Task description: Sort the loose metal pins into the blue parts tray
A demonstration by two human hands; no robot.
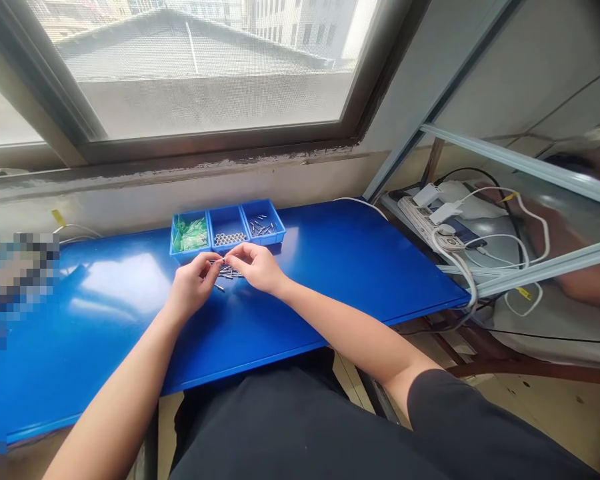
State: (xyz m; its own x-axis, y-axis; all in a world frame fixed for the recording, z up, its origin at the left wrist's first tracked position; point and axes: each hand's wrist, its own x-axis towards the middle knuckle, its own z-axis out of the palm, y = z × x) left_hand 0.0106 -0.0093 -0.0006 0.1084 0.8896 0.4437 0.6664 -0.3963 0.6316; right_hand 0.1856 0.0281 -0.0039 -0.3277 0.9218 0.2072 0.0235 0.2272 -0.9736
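My left hand point(194, 281) and my right hand point(258, 268) meet fingertip to fingertip over the blue table, both closed in a pinch. What they hold between them is too small to make out. Below the fingers lies a loose pile of slim metal pins or bolts point(230, 272), partly hidden by the hands, and one separate pin point(219, 288) rests closer to me. Just behind my hands stand three joined blue bins: the left bin point(191, 252) holds green material, the middle one has small silvery ring-like or nut-like parts point(230, 239), and the right one contains thin metal pins point(263, 228).
The blue table point(340, 267) runs along a wall under a window point(220, 100). At the right, a metal frame point(530, 170) bears a power strip point(433, 223) with plugs and white cables. Another person's arm point(565, 247) shows beyond the frame.
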